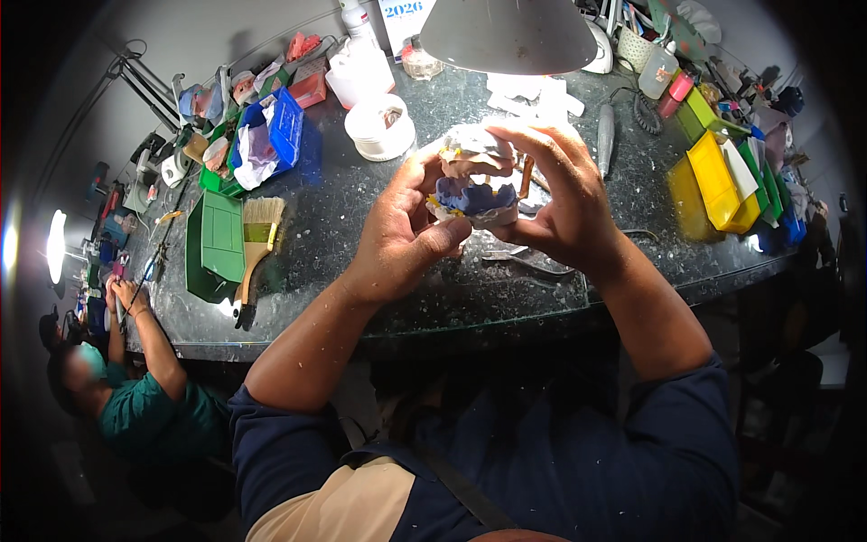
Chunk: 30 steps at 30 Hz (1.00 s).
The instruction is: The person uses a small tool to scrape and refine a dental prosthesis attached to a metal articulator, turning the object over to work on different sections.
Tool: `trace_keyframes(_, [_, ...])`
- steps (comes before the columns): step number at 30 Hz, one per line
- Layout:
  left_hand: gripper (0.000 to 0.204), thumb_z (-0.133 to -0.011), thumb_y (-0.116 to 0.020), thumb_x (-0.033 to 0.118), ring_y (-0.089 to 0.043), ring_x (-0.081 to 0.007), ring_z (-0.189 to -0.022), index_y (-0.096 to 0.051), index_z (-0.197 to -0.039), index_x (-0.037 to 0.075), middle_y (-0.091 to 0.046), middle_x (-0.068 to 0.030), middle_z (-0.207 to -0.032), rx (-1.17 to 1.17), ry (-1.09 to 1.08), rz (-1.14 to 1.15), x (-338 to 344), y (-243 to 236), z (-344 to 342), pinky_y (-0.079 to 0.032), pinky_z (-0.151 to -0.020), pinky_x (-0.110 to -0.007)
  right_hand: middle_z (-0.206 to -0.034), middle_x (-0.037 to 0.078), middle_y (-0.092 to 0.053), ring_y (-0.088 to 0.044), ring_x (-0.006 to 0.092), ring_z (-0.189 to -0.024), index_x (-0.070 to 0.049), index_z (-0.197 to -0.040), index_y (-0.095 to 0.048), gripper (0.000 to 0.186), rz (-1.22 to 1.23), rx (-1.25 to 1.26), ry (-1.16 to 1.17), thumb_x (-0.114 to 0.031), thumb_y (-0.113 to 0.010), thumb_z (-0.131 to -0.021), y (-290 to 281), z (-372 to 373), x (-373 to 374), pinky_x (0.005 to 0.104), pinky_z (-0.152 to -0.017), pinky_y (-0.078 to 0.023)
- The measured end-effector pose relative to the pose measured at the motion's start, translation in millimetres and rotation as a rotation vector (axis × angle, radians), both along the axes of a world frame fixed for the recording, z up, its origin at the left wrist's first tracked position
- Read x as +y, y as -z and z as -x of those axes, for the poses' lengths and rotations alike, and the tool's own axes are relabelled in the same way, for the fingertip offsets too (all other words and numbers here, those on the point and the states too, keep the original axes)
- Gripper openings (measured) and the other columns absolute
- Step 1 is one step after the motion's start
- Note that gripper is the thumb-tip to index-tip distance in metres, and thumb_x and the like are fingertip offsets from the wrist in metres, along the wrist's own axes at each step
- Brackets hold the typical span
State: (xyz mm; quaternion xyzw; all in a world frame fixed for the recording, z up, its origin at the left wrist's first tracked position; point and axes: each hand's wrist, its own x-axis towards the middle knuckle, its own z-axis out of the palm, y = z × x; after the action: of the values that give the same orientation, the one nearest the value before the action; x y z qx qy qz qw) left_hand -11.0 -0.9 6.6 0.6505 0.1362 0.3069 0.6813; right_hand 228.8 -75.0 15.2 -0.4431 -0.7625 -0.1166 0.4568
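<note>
Between my hands, above the bench, is a dental cast in two halves. The upper plaster half [476,147] is pale with a pinkish-tan lower part. Below it, the lower half [495,218] bears a blue horseshoe-shaped layer [470,196], and a gap shows between the halves. My left hand [397,235] closes on the cast's left side, its thumb on the lower half's front. My right hand [573,199] grips the right side, fingers over the top and thumb below. Part of the cast is hidden by my fingers. Metal pliers [528,261] lie on the bench just below it.
A grey lamp shade [506,41] overhangs the dark speckled bench [433,303]. Leftward are a green bin [215,248], a brush [260,230], a blue bin [287,126] and a white tub [379,131]. Rightward, a handpiece [606,140] and yellow bin [722,185]. A co-worker [153,406] sits far left.
</note>
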Motion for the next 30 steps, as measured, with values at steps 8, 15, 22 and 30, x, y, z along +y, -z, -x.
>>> trace_keyframes(8, [0.085, -0.099, -0.084, 0.041, -0.068, -0.0115, -0.102, -0.04, -0.158, -0.001, -0.066, -0.0147, -0.137, -0.025, -0.039, -0.049, -2, -1, -4, -0.058, -0.077, -0.026, -0.116, 0.012, -0.076, -0.072, 0.0312, -0.095, -0.006, -0.141, -0.068, 0.083, 0.043, -0.017, 0.048, -0.058, -0.089, -0.08, -2, 0, -2, 0.0476, -0.096, -0.053])
trace_keyframes(15, [0.087, -0.097, -0.082, 0.057, -0.072, -0.0128, -0.084, -0.046, -0.145, -0.005, -0.073, -0.0152, -0.116, 0.061, -0.071, -0.028, 2, 1, 2, -0.06, -0.074, -0.028, -0.108, 0.015, -0.08, -0.077, 0.0333, -0.098, 0.001, -0.123, -0.075, 0.079, -0.026, -0.048, 0.054, -0.061, -0.093, -0.078, 2, 0, 3, 0.0476, -0.094, -0.058])
trace_keyframes(22, [0.091, -0.082, -0.097, 0.051, -0.07, -0.013, -0.095, -0.052, -0.143, 0.0, -0.071, -0.0092, -0.115, 0.078, -0.203, -0.183, 2, 6, 4, -0.058, -0.082, -0.028, -0.112, 0.015, -0.08, -0.076, 0.0254, -0.104, 0.003, -0.125, -0.074, 0.057, 0.306, 0.363, -0.149, -0.037, -0.091, -0.089, -7, 8, -8, 0.0379, -0.096, -0.058])
trace_keyframes(30, [0.095, -0.081, -0.101, 0.037, -0.065, -0.0283, -0.133, -0.047, -0.151, 0.002, -0.067, -0.0182, -0.137, 0.192, -0.366, -0.679, 10, 8, -1, -0.053, -0.113, -0.044, -0.135, 0.014, -0.073, -0.068, 0.0202, -0.124, 0.006, -0.144, -0.061, 0.062, 0.525, 0.855, -0.623, -0.032, -0.081, -0.099, 7, 10, -3, 0.0368, -0.11, -0.053])
